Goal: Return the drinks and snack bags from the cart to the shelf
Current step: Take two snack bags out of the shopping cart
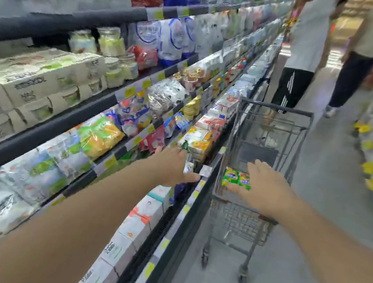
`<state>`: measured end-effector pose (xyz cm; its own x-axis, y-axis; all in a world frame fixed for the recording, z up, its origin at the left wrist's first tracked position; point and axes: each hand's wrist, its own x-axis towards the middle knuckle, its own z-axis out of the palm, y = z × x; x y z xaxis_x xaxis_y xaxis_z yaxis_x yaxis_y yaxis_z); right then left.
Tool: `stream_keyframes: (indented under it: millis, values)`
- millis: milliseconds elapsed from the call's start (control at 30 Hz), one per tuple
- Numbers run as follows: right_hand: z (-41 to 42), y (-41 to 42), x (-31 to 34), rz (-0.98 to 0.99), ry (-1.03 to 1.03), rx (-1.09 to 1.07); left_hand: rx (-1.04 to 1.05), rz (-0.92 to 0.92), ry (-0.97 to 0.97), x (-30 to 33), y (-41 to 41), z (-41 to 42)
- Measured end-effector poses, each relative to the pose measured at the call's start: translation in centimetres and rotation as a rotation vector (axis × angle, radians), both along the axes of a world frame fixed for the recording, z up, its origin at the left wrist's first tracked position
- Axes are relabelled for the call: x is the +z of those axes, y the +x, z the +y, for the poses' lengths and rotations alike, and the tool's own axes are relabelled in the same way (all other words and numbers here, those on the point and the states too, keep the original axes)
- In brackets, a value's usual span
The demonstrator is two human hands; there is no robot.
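Both hands reaching out: right hand (265, 187), fingers spread, closing over green pack (237, 178) at cart (251, 217) near edge; left hand (173, 166) empty, loose, nearing shelf (129, 146).

Single head-worn wide-angle view, facing forward and down along a store aisle. The shelf (120, 114) runs close along the left edge; the cart (265, 155) stands near ahead, right of centre. Both forearms enter from the bottom edge. Frame edges are blurred.
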<state>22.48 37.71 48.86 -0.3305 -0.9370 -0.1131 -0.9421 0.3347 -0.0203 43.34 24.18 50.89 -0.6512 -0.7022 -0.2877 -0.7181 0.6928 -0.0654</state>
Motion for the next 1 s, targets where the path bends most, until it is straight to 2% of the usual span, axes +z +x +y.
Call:
stream_keyframes:
  millis: [133,233,633,833,1000]
  values:
    - [-2.7,-4.3,0.6,0.006,0.055,-0.135,-0.084,-0.005,0.033,-0.4,-5.7,-5.3]
    - [-4.5,-7.8,0.0,-0.010,0.017,-0.230,-0.145,0.014,0.068,-0.5,-10.4,-8.0]
    - [-6.4,-22.6,-5.1,-0.157,0.032,-0.430,-0.323,-0.011,0.184,-5.4,-29.1,-11.9]
    - [-11.0,-31.8,-8.1,-0.223,0.079,-0.374,-0.258,-0.023,0.265,-8.7,-37.8,-14.7]
    - [-16.1,-37.5,-11.9,-0.302,0.117,-0.286,-0.111,0.006,0.332,-12.9,-42.3,-17.8]
